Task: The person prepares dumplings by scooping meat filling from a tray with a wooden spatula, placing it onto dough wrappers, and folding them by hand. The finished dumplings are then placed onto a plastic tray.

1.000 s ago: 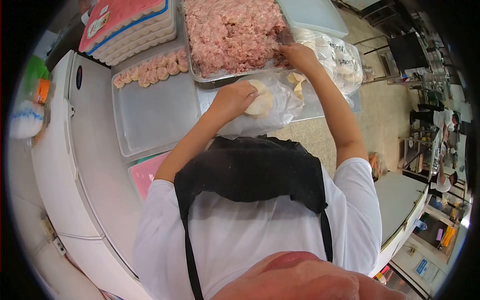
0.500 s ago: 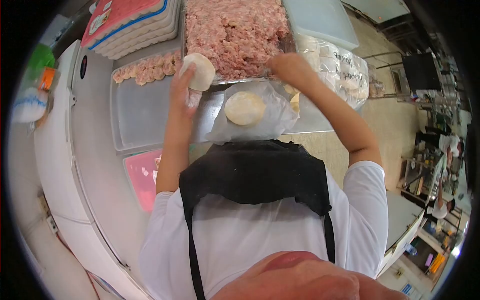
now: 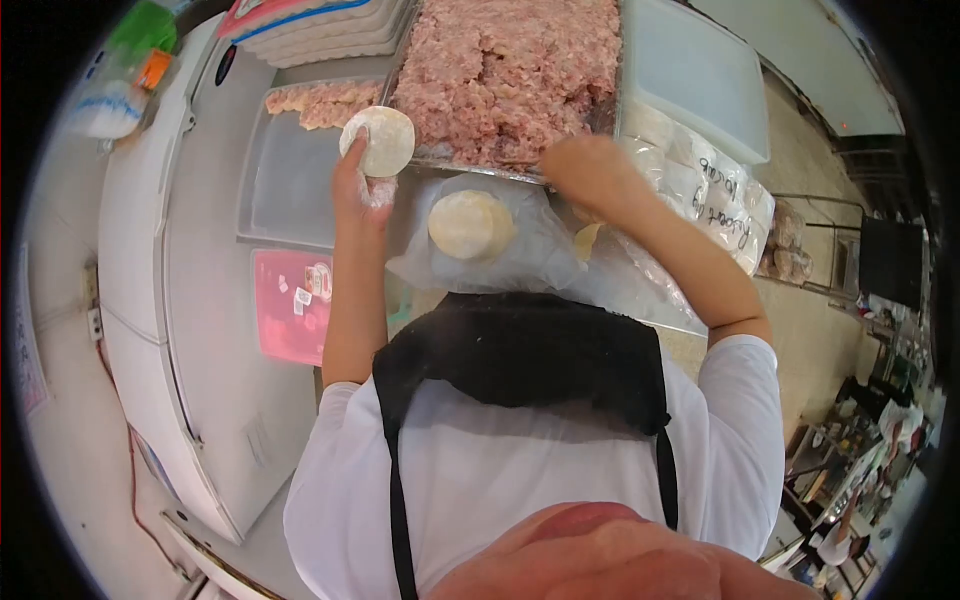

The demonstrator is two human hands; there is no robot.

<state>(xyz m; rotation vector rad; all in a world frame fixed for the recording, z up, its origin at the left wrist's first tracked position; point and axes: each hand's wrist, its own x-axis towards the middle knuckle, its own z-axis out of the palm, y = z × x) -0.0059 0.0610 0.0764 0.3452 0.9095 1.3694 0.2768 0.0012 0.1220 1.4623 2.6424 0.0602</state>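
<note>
My left hand (image 3: pixel 360 195) grips a pale round dumpling wrapper (image 3: pixel 388 140), thumb on its face, beside the near left corner of a metal tray (image 3: pixel 470 170). Coarse pink ground meat (image 3: pixel 510 75) fills that tray. My right hand (image 3: pixel 592 175) is curled in at the tray's near right corner, close to the meat; what its fingers hold, if anything, is hidden. Between both arms, a stack of round wrappers (image 3: pixel 465 225) lies on crumpled clear plastic (image 3: pixel 545 250). Filled dumplings (image 3: pixel 325 100) sit in a row along the far side of a translucent tray (image 3: pixel 290 195) at left.
Stacked trays (image 3: pixel 330 35) stand at the far left. On the right are a translucent container (image 3: pixel 700 80) and wrapped white packs (image 3: pixel 710 180) with handwriting. A pink lid (image 3: pixel 285 325) lies left of my left forearm. Other people appear at the far right.
The view has shifted, so the trays appear higher and farther right. The wrapper in my left hand shows more fully round. My right hand stays by the meat tray's near right corner.
</note>
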